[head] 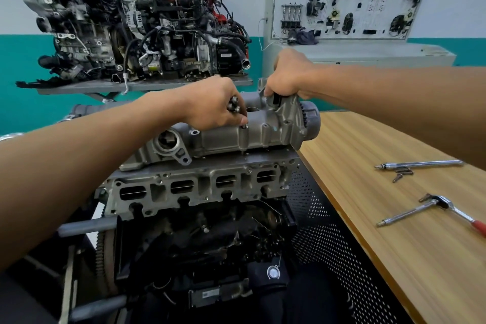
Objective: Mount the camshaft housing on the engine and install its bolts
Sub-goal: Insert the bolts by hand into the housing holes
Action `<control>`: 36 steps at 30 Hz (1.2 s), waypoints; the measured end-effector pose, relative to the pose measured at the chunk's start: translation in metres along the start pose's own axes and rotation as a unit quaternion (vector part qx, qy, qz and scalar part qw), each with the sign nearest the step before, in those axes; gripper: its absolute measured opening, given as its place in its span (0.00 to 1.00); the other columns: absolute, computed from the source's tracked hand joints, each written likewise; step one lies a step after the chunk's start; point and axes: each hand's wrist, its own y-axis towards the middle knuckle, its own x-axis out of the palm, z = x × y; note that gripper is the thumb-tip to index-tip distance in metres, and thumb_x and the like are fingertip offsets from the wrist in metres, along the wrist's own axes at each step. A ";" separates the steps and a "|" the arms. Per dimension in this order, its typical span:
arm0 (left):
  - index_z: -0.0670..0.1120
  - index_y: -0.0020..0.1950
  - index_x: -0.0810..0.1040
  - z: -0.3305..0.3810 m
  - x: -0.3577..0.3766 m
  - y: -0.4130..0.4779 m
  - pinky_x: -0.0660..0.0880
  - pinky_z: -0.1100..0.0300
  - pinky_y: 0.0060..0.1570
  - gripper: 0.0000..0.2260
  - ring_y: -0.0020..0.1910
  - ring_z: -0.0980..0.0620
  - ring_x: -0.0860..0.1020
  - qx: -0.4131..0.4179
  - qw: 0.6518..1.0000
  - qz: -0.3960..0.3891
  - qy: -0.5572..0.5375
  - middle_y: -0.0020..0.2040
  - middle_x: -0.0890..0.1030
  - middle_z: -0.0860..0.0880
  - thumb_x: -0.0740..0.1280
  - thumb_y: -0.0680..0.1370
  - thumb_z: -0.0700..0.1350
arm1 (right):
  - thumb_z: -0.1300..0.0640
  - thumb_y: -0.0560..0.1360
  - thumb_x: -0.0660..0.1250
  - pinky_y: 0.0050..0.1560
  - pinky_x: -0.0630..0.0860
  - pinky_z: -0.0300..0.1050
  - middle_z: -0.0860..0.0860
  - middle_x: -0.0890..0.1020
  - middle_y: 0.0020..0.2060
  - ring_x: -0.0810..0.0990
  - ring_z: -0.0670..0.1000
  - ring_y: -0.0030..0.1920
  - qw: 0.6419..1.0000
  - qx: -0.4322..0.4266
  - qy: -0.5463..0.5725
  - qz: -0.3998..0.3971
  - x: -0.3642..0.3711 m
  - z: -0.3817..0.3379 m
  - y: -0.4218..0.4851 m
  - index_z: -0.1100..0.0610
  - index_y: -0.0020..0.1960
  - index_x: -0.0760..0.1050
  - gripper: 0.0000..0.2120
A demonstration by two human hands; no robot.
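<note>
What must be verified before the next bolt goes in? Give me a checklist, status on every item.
1. Camshaft housing sitting on engine: ok.
2. Right hand gripping the housing's far end: ok.
3. Bolts held in left hand: ok.
4. Thread engaged at the hole under the left fingertips: cannot tell.
5. Front-edge holes filled: not ok, several look empty.
6. Ratchet lying on table: ok.
</note>
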 end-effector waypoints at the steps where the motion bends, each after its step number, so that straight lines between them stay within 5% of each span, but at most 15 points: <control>1: 0.51 0.49 0.87 0.000 -0.001 0.000 0.78 0.59 0.49 0.06 0.42 0.53 0.82 0.001 1.000 0.001 0.003 0.45 0.87 0.52 0.71 0.77 0.51 | 0.61 0.69 0.77 0.42 0.83 0.54 0.55 0.80 0.35 0.80 0.57 0.36 1.000 0.001 -0.007 0.000 -0.002 -0.002 -0.001 0.61 0.41 0.77 0.09; 10: 0.50 0.48 0.87 0.002 0.004 -0.002 0.80 0.51 0.48 0.10 0.42 0.49 0.82 -0.017 1.000 0.020 0.010 0.43 0.86 0.49 0.71 0.76 0.55 | 0.61 0.67 0.79 0.47 0.81 0.66 0.63 0.84 0.47 0.83 0.61 0.43 1.000 0.017 0.012 -0.013 -0.005 -0.007 -0.005 0.66 0.44 0.79 0.12; 12: 0.50 0.48 0.87 0.002 0.006 -0.002 0.80 0.50 0.47 0.10 0.42 0.48 0.82 -0.020 1.000 0.021 0.010 0.42 0.86 0.48 0.71 0.76 0.55 | 0.61 0.67 0.80 0.48 0.82 0.63 0.61 0.83 0.46 0.84 0.61 0.44 0.999 0.021 0.024 -0.014 -0.003 -0.004 -0.004 0.67 0.51 0.80 0.17; 15: 0.51 0.46 0.86 0.005 0.010 0.000 0.80 0.49 0.45 0.11 0.41 0.46 0.81 -0.021 0.999 0.030 0.015 0.41 0.85 0.47 0.70 0.76 0.56 | 0.62 0.67 0.80 0.42 0.83 0.50 0.51 0.77 0.33 0.77 0.50 0.34 0.999 0.029 0.043 -0.008 -0.004 0.002 -0.001 0.67 0.57 0.79 0.21; 18: 0.49 0.45 0.86 0.012 0.011 0.005 0.80 0.50 0.44 0.12 0.40 0.45 0.81 -0.017 0.999 0.034 0.013 0.40 0.85 0.46 0.70 0.76 0.56 | 0.63 0.65 0.81 0.34 0.79 0.45 0.51 0.75 0.34 0.76 0.50 0.34 0.998 0.036 0.054 -0.009 -0.008 0.008 -0.001 0.66 0.59 0.78 0.25; 24: 0.47 0.46 0.86 0.011 0.011 0.008 0.79 0.51 0.45 0.11 0.42 0.45 0.82 -0.006 1.000 0.009 0.000 0.41 0.86 0.45 0.70 0.77 0.53 | 0.65 0.66 0.80 0.50 0.82 0.57 0.57 0.79 0.42 0.79 0.56 0.40 0.998 0.039 0.049 -0.013 -0.005 0.016 -0.005 0.68 0.60 0.77 0.25; 36: 0.46 0.46 0.86 0.007 0.004 0.009 0.80 0.50 0.45 0.10 0.42 0.45 0.83 0.003 0.999 0.032 -0.006 0.41 0.86 0.45 0.71 0.77 0.52 | 0.61 0.63 0.82 0.46 0.84 0.57 0.59 0.82 0.45 0.83 0.59 0.44 1.000 0.016 0.022 -0.001 -0.014 0.001 0.001 0.67 0.57 0.79 0.25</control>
